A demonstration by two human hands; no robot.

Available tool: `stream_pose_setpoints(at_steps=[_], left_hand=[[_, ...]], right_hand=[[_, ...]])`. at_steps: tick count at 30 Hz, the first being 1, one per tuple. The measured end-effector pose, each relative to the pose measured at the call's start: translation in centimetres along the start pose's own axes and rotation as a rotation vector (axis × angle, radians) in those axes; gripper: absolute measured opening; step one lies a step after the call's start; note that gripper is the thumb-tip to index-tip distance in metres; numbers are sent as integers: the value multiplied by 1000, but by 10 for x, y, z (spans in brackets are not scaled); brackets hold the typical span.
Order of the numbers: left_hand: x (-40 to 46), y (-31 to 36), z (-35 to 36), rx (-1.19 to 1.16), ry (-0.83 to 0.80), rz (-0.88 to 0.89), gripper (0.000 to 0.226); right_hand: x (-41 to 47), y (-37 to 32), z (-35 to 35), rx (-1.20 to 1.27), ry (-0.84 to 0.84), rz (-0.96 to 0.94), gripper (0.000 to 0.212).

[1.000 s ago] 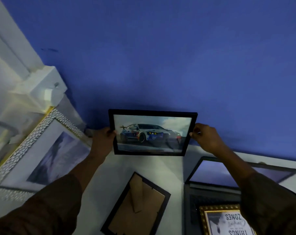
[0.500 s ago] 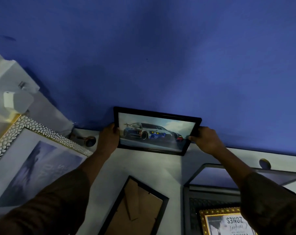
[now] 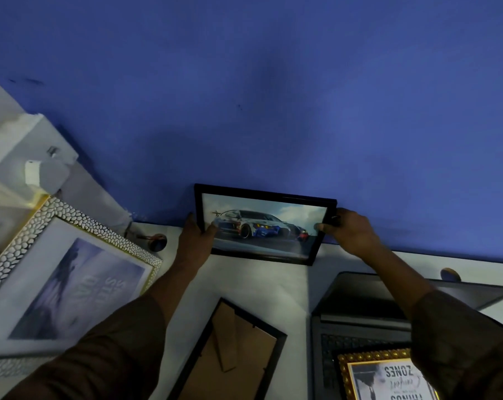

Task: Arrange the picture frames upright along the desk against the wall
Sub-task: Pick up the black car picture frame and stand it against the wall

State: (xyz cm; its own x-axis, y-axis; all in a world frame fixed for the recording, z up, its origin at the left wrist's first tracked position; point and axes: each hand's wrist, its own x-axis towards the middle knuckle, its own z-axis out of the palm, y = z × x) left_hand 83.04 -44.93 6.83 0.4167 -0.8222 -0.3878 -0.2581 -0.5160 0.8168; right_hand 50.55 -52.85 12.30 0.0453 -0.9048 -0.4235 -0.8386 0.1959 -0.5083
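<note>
The black-framed racing-car photograph (image 3: 263,225) stands at the back of the white surface (image 3: 256,284), against the blue wall (image 3: 273,96), with the left hand (image 3: 197,241) and right hand (image 3: 347,230) clamped on its side edges. Best seat its bottom edge firmly, lean it back, then release. A face-down black frame (image 3: 236,350), a pebble-bordered frame (image 3: 63,272) and a gold-edged frame (image 3: 388,376) lie nearby, none blocking.

gold frame (image 3: 344,368), "ZONES" (upside down)

Left hand (image 3: 197,241) and right hand (image 3: 349,230) extended forward; fingers curled, gripping.
</note>
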Motion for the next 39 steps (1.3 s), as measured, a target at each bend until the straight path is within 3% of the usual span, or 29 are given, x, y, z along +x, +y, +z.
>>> stream_pose_setpoints(at_steps=[5, 12, 14, 16, 22, 32, 39], left_hand=[[-26, 0, -8, -32, 40, -15, 78], [-85, -21, -28, 29, 99, -29, 81], [-111, -39, -41, 79, 171, 0, 84], [-138, -58, -53, -27, 207, -13, 84], [-220, -89, -78, -156, 376, -60, 50], [-309, -117, -124, -333, 578, -127, 51], [-292, -133, -165, -330, 591, -113, 59]], right_hand=[[-19, -6, -18, 33, 79, 24, 67], [-67, -29, -18, -31, 197, -198, 69], [-86, -40, -9, -37, 169, -270, 67], [-103, -51, 5, -32, 119, -333, 66], [-150, -76, 47, -93, -78, -515, 62], [-195, -119, 95, -108, -270, -664, 69], [-183, -175, 129, -93, -344, -667, 69]])
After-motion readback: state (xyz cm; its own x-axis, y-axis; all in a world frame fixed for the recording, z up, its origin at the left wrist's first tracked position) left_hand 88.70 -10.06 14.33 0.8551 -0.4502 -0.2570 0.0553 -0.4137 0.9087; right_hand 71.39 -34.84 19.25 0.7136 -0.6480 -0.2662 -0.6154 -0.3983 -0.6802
